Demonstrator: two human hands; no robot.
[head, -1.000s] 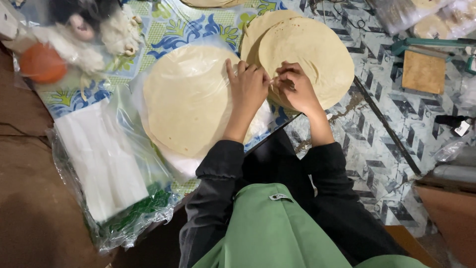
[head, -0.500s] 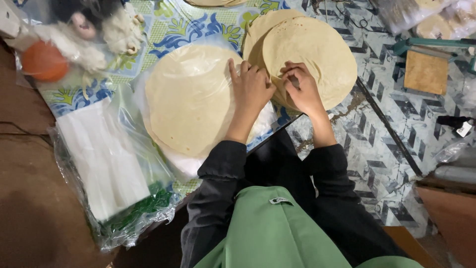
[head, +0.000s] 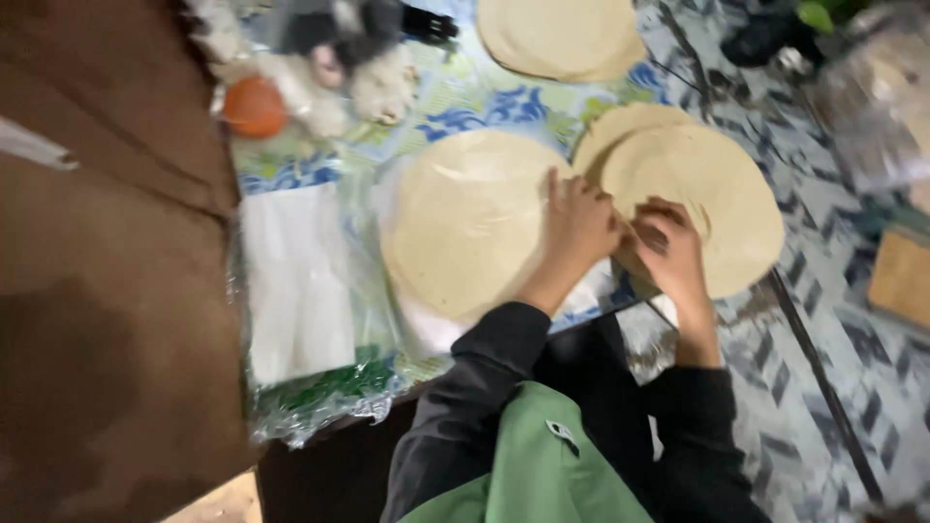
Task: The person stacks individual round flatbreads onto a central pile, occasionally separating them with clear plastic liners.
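Head view: left hand (head: 578, 225) rests flat and released on the big flatbread stack (head: 465, 223); right hand (head: 670, 254) pinches the edge of a flatbread (head: 712, 199) just beside it. Peel slowly, low, avoiding tears.

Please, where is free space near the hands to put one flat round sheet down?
Bare patterned floor lies right of the right hand, beyond the right stack of rounds. Crowded: the left hand rests on the left stack; white sheets in plastic fill the left.
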